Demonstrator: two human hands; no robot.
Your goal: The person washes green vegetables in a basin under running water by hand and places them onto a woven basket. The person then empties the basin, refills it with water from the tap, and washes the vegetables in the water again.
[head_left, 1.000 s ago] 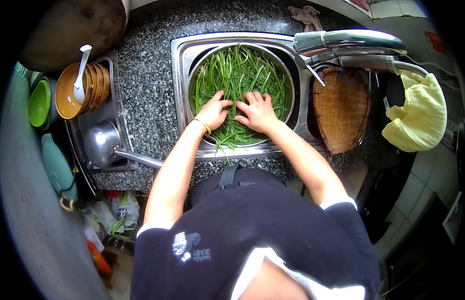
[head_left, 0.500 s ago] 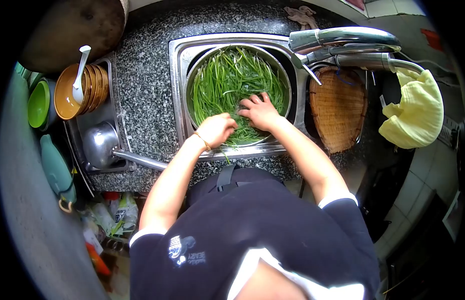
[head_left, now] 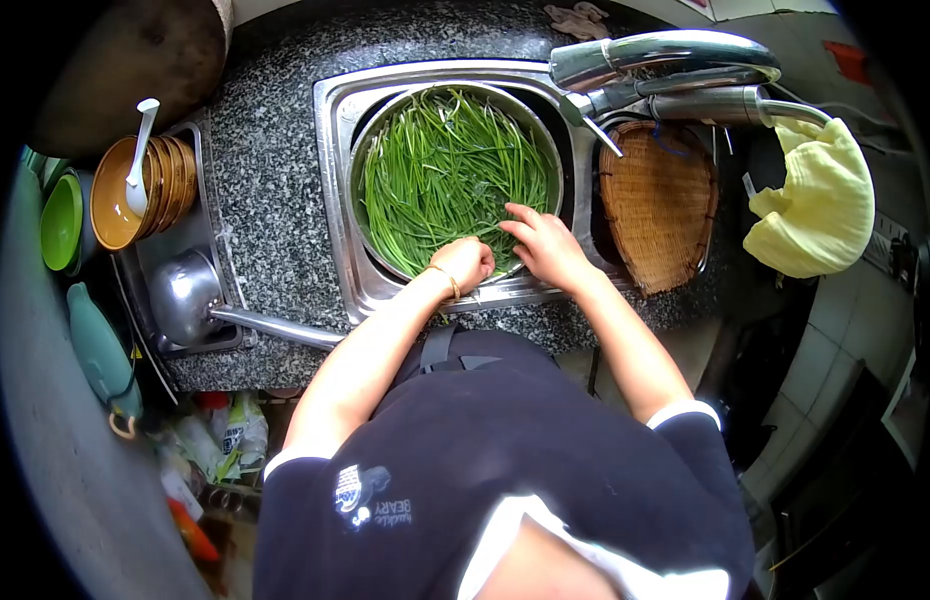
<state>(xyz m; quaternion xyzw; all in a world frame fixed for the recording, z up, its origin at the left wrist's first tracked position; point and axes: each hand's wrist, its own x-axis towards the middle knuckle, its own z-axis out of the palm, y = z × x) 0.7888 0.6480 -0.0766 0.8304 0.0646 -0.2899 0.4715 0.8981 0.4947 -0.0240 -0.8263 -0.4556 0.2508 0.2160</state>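
Long thin green chives (head_left: 450, 165) fill a round metal basin (head_left: 357, 190) set in the sink, with water glinting among them. At the basin's near edge is my left hand (head_left: 467, 262), its fingers curled closed; whatever they hold is hidden. My right hand (head_left: 548, 246) is over the near right side of the basin, fingers parted and fingertips at the chives, with nothing seen in its grasp.
A faucet (head_left: 665, 55) reaches over the sink (head_left: 337, 200) from the right. Beside the basin leans a woven bamboo basket (head_left: 660, 205). A yellow cloth (head_left: 820, 205) hangs far right. Stacked brown bowls (head_left: 113, 205) and a metal ladle (head_left: 185, 300) lie left.
Both hands have come nearer to my body, toward the basin's near rim. The right hand has drawn back from deeper among the chives. The whole view has shifted slightly.
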